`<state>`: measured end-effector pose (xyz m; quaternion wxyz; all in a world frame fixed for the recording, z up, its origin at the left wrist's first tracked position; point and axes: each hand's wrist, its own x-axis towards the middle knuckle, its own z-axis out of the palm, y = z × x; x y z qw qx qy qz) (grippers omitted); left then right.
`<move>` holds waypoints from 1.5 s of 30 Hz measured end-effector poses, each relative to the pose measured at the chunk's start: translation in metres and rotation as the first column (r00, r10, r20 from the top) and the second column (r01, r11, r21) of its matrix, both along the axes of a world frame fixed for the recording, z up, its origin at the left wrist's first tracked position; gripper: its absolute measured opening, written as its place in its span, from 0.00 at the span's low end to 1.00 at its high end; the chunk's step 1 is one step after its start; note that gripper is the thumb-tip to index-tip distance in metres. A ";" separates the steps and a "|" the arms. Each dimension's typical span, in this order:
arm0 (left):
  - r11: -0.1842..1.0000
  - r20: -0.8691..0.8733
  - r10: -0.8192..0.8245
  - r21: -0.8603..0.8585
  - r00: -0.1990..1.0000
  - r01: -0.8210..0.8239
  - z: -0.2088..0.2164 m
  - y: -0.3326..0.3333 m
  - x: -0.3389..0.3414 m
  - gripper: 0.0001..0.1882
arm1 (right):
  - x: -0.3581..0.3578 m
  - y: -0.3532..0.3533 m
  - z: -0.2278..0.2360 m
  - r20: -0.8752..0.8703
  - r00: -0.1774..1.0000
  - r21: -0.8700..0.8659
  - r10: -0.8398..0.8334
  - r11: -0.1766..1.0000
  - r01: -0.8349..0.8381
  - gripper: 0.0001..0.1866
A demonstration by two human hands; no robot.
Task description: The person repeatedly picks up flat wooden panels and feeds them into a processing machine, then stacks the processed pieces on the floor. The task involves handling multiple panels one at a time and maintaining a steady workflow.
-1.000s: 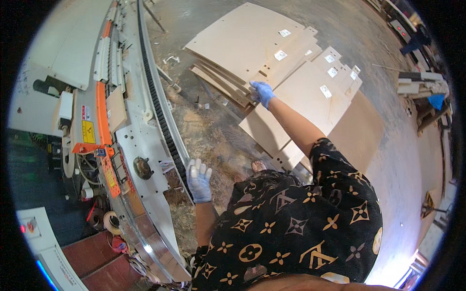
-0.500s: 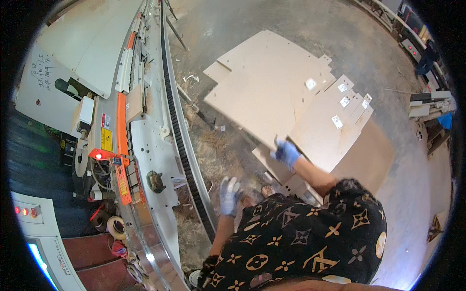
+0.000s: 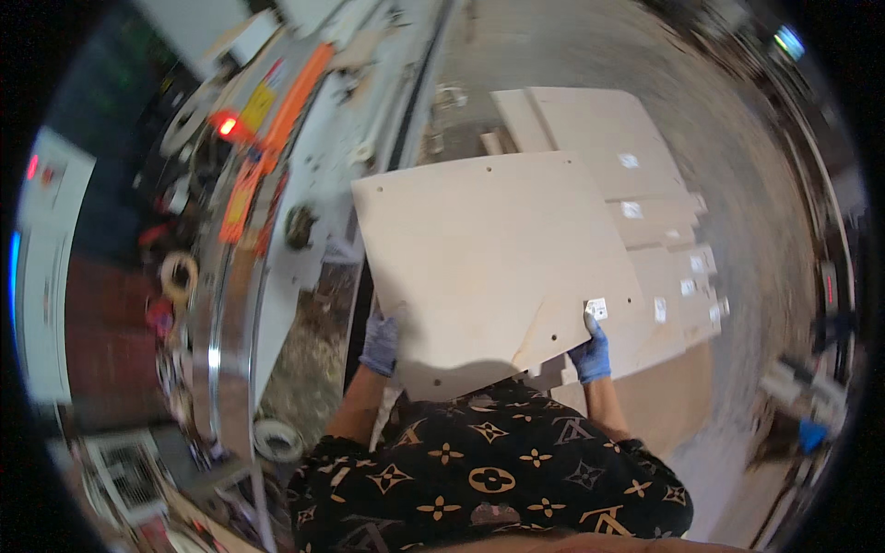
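A large pale board [image 3: 489, 258] with several small round holes near its edges is held up in front of my body. My left hand [image 3: 379, 345], in a blue-grey glove, grips its left edge near the lower corner. On the lower right edge my gloved right hand [image 3: 592, 353] is closed, its thumb on top beside a white label [image 3: 596, 309]. The fingers under the board are hidden. Beyond the board and to its right lie stacked pale panels [image 3: 599, 120], several of them carrying white labels.
To my left runs a long machine with an orange guard [image 3: 300, 97], a lit red lamp [image 3: 228, 126] and a metal rail. A control cabinet [image 3: 60, 276] stands at the far left. Rolls of tape [image 3: 180, 276] sit near the machine. Offcuts [image 3: 802, 387] are piled at the right.
Both hands have come to grip a board, now raised before me; earlier the left hand was free and the right was at the stack's near edge. The view has turned.
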<state>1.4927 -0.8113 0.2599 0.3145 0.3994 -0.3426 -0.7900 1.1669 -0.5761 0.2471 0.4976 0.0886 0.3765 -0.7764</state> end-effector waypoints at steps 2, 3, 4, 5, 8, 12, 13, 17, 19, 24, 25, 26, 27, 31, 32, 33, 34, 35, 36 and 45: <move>0.993 -0.062 0.122 0.009 0.991 -0.121 0.005 0.009 0.055 0.20 | 0.025 -0.022 0.007 -0.054 0.993 0.038 0.103 0.994 -0.101 0.26; 0.982 -0.067 0.164 -0.084 0.984 -0.169 0.008 0.021 0.085 0.20 | 0.036 -0.035 0.012 -0.019 0.980 0.043 0.199 0.979 -0.198 0.26; 0.964 0.006 0.223 -0.148 0.975 -0.220 0.011 0.037 0.115 0.19 | 0.047 -0.049 0.018 0.017 0.962 0.050 0.273 0.961 -0.273 0.26; 0.942 0.072 0.277 -0.215 0.958 -0.256 0.009 0.056 0.141 0.19 | 0.057 -0.059 0.023 0.049 0.937 0.040 0.346 0.937 -0.348 0.26; 0.852 0.076 0.520 -0.112 0.851 -0.511 -0.005 0.119 0.210 0.17 | 0.092 -0.103 0.028 0.001 0.780 -0.071 0.626 0.778 -0.624 0.29; 0.692 0.176 0.721 -0.171 0.670 -0.701 -0.031 0.170 0.251 0.19 | 0.145 -0.158 0.022 -0.140 0.622 -0.159 0.770 0.603 -0.782 0.30; 0.668 0.172 0.741 -0.090 0.649 -0.738 -0.032 0.181 0.253 0.20 | 0.157 -0.172 0.021 -0.122 0.568 -0.101 0.814 0.560 -0.823 0.29; 0.543 0.213 0.826 -0.051 0.522 -0.838 -0.025 0.185 0.250 0.25 | 0.205 -0.222 0.022 -0.095 0.516 -0.101 0.851 0.507 -0.856 0.27; 0.578 0.110 0.814 -0.060 0.570 -0.814 -0.023 0.172 0.246 0.29 | 0.222 -0.227 0.029 -0.157 0.558 -0.062 0.815 0.556 -0.829 0.28; 0.564 -0.080 0.826 0.135 0.558 -0.815 -0.025 0.122 0.257 0.33 | 0.257 -0.216 0.056 -0.273 0.520 0.141 0.809 0.569 -0.810 0.33; 0.572 -0.104 0.819 0.205 0.564 -0.794 -0.025 0.115 0.260 0.33 | 0.263 -0.215 0.061 -0.283 0.492 0.170 0.823 0.548 -0.819 0.34; 0.548 -0.099 0.832 0.290 0.545 -0.784 -0.023 0.109 0.263 0.33 | 0.267 -0.215 0.065 -0.314 0.508 0.141 0.802 0.568 -0.811 0.34; 0.595 -0.151 0.803 0.257 0.577 -0.761 -0.022 0.104 0.264 0.33 | 0.271 -0.215 0.068 -0.327 0.507 0.129 0.798 0.569 -0.812 0.34; 0.596 -0.150 0.803 0.239 0.577 -0.767 -0.019 0.099 0.264 0.32 | 0.276 -0.222 0.068 -0.407 0.545 0.003 0.733 0.597 -0.802 0.32; 0.628 -0.189 0.778 0.188 0.599 -0.755 -0.021 0.097 0.264 0.31 | 0.275 -0.224 0.065 -0.434 0.530 -0.011 0.728 0.584 -0.811 0.30; 0.563 -0.115 0.824 0.269 0.554 -0.781 -0.024 0.096 0.264 0.31 | 0.273 -0.227 0.061 -0.432 0.516 0.046 0.740 0.589 -0.807 0.31; 0.541 -0.097 0.837 0.296 0.539 -0.787 -0.029 0.093 0.264 0.30 | 0.269 -0.230 0.058 -0.429 0.469 0.110 0.772 0.560 -0.821 0.32; 0.518 -0.078 0.849 0.321 0.523 -0.793 -0.033 0.090 0.264 0.29 | 0.268 -0.235 0.055 -0.417 0.470 0.132 0.778 0.564 -0.815 0.33; 0.572 -0.152 0.819 0.299 0.553 -0.764 -0.038 0.085 0.264 0.29 | 0.264 -0.238 0.054 -0.405 0.472 0.154 0.783 0.567 -0.809 0.34; 0.687 -0.160 0.722 0.284 0.673 -0.669 -0.047 0.003 0.211 0.34 | 0.230 -0.292 0.098 -0.391 0.633 0.070 0.669 0.707 -0.704 0.31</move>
